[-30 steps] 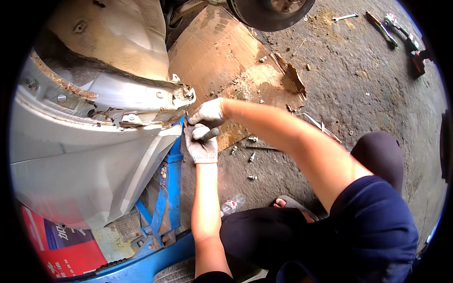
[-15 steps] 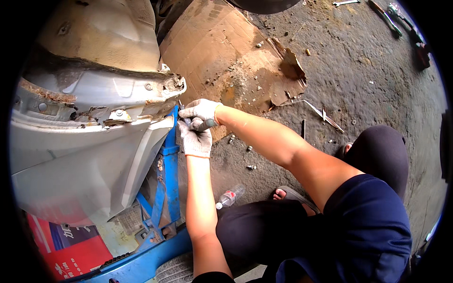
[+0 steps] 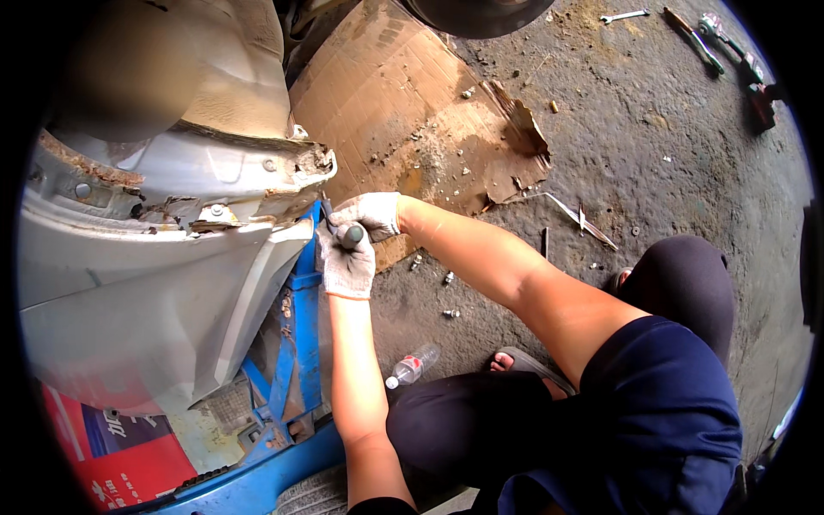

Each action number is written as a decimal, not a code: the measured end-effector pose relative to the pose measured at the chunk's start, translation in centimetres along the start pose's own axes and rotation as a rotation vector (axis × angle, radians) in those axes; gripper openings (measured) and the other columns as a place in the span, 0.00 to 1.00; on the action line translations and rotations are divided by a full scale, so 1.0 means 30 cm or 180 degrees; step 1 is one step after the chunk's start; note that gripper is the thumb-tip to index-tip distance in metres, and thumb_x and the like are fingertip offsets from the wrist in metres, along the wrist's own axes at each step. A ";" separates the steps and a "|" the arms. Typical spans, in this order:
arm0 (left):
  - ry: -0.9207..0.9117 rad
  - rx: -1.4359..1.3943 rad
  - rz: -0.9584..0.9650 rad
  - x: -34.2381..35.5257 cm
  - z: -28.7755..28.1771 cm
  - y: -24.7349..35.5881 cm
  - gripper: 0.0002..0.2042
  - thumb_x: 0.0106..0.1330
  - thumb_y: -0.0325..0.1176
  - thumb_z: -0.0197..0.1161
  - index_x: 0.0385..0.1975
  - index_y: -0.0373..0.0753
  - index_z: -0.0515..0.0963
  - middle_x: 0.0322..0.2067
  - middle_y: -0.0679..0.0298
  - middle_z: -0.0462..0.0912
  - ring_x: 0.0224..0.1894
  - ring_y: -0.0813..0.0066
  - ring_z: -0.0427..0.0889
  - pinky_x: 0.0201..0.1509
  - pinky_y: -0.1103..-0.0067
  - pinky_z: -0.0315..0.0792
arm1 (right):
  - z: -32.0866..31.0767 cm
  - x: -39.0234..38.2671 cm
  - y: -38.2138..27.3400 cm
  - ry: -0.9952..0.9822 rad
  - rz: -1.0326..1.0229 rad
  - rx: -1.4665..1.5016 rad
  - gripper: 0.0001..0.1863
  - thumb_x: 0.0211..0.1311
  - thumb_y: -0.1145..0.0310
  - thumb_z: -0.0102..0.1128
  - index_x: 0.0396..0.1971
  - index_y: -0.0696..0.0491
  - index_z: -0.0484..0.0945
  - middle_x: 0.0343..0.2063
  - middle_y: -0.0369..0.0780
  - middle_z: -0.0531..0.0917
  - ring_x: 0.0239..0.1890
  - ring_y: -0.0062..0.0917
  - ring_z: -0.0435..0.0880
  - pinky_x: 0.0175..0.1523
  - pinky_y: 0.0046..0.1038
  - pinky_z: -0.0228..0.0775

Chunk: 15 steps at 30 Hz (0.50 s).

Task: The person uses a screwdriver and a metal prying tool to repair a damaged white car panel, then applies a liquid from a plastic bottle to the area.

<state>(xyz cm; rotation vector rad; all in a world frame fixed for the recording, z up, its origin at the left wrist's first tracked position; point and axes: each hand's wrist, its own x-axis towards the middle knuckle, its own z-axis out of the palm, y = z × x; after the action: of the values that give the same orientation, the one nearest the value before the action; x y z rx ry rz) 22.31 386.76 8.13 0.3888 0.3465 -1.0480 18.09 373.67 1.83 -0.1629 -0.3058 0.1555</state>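
Observation:
In a whitish knit glove, my left hand (image 3: 348,266) is closed round a screwdriver-like tool (image 3: 353,235) with a round grey-green handle. Its dark shaft points up toward the lower corner of a worn silver car body panel (image 3: 154,292). My right hand (image 3: 371,215), gloved the same way, is beside the left one with its fingers curled in close to the shaft. What those fingers pinch is hidden behind the handle and the left hand. Both hands are beside the top of a blue metal stand (image 3: 302,335).
Dirty flattened cardboard (image 3: 378,94) lies beyond my hands, strewn with debris. A plastic bottle (image 3: 414,366) and several bolts (image 3: 451,313) are on the rough floor near my knee. A wrench (image 3: 625,16) and other hand tools (image 3: 693,39) lie far right. A red box (image 3: 129,463) is at lower left.
My left hand has turned, so the tool's handle end now faces up toward me instead of pointing right. The right hand has shifted slightly down, and the view has moved a little.

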 end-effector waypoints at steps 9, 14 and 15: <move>-0.0009 0.0157 0.0053 -0.028 0.013 -0.036 0.20 0.71 0.48 0.61 0.48 0.36 0.76 0.35 0.64 0.82 0.38 0.74 0.83 0.45 0.74 0.85 | -0.007 0.011 0.040 -0.0038 0.0205 0.0198 0.12 0.72 0.63 0.59 0.40 0.58 0.80 0.37 0.41 0.86 0.41 0.26 0.85 0.53 0.31 0.80; 0.0312 0.1546 0.1233 -0.035 0.002 -0.102 0.14 0.72 0.44 0.61 0.42 0.38 0.76 0.33 0.66 0.82 0.31 0.80 0.83 0.38 0.81 0.86 | 0.000 -0.019 0.007 -0.0239 -0.2185 -0.5383 0.14 0.65 0.63 0.63 0.48 0.50 0.81 0.40 0.39 0.86 0.46 0.29 0.83 0.56 0.33 0.75; 0.0777 0.1831 0.1492 -0.032 0.053 -0.169 0.14 0.74 0.45 0.58 0.42 0.40 0.75 0.33 0.69 0.82 0.29 0.83 0.82 0.36 0.83 0.85 | 0.026 -0.018 0.011 0.0480 -0.1067 -0.5155 0.18 0.60 0.64 0.64 0.51 0.45 0.82 0.40 0.37 0.86 0.46 0.29 0.82 0.58 0.31 0.73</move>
<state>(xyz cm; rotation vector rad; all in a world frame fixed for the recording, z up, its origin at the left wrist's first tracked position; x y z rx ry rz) 17.53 384.50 9.22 1.0667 0.1491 -0.6209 17.31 373.99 2.37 -1.7067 -0.2396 -0.4795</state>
